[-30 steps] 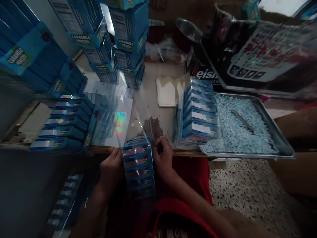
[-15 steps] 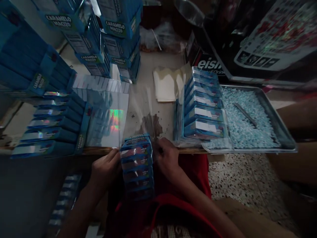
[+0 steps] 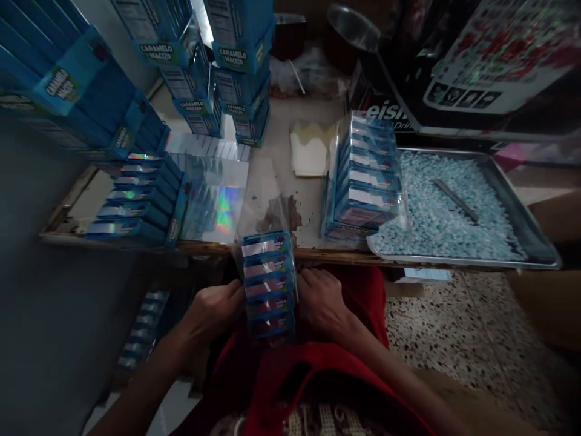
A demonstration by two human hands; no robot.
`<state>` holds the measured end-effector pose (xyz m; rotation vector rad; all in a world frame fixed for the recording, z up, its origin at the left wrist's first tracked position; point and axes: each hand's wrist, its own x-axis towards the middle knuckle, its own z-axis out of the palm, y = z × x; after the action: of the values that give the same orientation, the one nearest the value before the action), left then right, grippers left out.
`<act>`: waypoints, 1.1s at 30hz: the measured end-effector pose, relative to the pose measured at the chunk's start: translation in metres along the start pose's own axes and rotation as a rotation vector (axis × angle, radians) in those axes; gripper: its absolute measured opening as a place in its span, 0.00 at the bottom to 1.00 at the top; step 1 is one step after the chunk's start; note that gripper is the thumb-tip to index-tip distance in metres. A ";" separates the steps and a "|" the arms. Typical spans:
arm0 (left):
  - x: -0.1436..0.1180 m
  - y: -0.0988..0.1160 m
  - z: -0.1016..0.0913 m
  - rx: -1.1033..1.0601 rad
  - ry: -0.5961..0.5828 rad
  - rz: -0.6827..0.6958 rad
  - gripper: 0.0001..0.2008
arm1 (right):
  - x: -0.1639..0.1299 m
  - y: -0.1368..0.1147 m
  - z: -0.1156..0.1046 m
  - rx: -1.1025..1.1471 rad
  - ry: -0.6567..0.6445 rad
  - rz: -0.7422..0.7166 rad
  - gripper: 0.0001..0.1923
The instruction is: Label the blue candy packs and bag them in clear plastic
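Note:
A pack of small blue candy boxes (image 3: 270, 283) stands at the table's front edge, over my lap, inside a clear plastic bag (image 3: 259, 209). The bag's loose film spreads over the tabletop beyond the pack. My left hand (image 3: 216, 307) is closed at the pack's left side, its fingertips pinching the film. On the other side my right hand (image 3: 323, 300) is curled closed against the bag's edge. Its fingertips are partly hidden by the pack.
A bagged pack of blue boxes (image 3: 365, 181) stands right, against a metal tray (image 3: 538, 261) of pale blue pieces. Left are an unbagged pack (image 3: 140, 200), flat clear bags (image 3: 211, 206) and tall box stacks (image 3: 240, 79). Cream papers (image 3: 311, 154) lie mid-table.
Both hands have moved down along the pack's sides, toward my body. The pack has come slightly nearer to me, and the view has shifted.

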<state>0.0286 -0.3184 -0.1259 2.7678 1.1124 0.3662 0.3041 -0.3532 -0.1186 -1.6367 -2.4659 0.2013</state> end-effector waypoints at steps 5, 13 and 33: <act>-0.051 0.025 0.019 -0.058 -0.055 0.197 0.14 | -0.056 0.011 0.010 0.039 -0.227 -0.237 0.08; -0.064 0.069 0.026 -0.876 0.005 -0.455 0.15 | -0.075 0.013 0.016 0.532 -0.284 -0.095 0.16; 0.032 0.072 0.019 -0.600 0.383 -0.669 0.22 | 0.002 -0.008 0.013 0.460 0.260 0.259 0.26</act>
<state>0.1041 -0.3485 -0.1230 1.7307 1.5931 0.9600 0.2935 -0.3545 -0.1301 -1.6426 -1.8414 0.5117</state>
